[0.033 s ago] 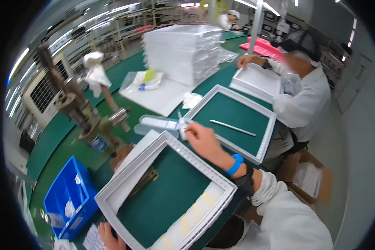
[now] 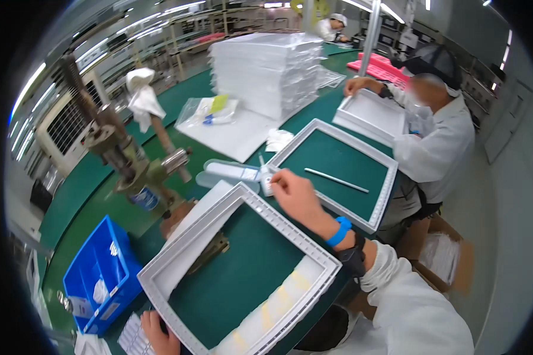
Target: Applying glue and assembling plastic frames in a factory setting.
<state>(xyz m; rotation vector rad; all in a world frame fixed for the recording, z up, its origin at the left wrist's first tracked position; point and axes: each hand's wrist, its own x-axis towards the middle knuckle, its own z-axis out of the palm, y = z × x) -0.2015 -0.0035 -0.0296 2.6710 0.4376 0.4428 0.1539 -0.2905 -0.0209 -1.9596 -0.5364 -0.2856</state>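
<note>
In front of me a white rectangular frame [image 2: 293, 229] lies tilted, with a notched rim and a padded strip of yellowish patches [image 2: 275, 307] along its near right side. My right hand [image 2: 301, 198] is above its far corner, fingers bent and pinched together. Those fingertips are right beside a small white nozzle bottle [image 2: 266, 181]; whether they grip it, I cannot make out. Low in the picture, my left hand [image 2: 160, 337] rests by the frame's left corner, fingers partly stretched, palm cut off. A sheet of white labels [image 2: 135, 336] lies beside it.
Left stands a blue bin [image 2: 80, 267] with small white items; behind it, a metal press [image 2: 127, 171]. A second white frame [image 2: 378, 204] surrounds a white rod [image 2: 336, 180]. Wrapped white panels [image 2: 266, 71] are stacked behind. A co-worker [image 2: 435, 136] at right handles a white tray [image 2: 370, 115].
The whole view has shifted slightly, so things sit a little farther right. Both hands keep nearly the same places relative to the frame and the bottle.
</note>
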